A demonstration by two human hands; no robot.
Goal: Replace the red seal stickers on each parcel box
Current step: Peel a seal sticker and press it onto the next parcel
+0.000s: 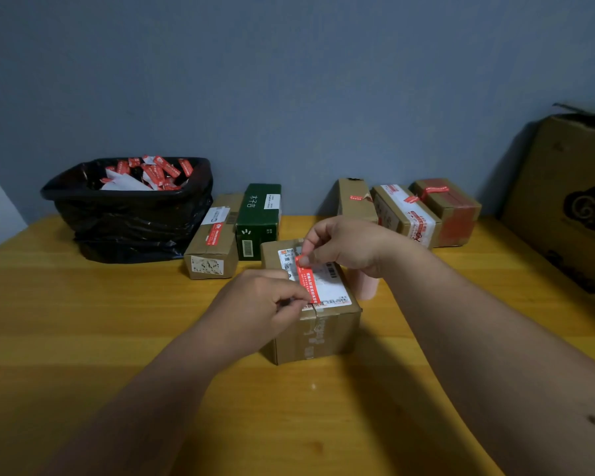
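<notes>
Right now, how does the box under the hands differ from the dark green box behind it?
The near box is brown cardboard; the green box is dark green. The near box carries a red seal sticker, pinched by both hands; the green one shows none and is untouched. Both bear white labels.

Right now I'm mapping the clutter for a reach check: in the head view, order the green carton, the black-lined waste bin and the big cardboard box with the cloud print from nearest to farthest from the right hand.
From the right hand:
1. Green carton, just to its left, behind the parcel.
2. Black-lined waste bin, far left.
3. Big cardboard box with the cloud print, far right edge.
</notes>
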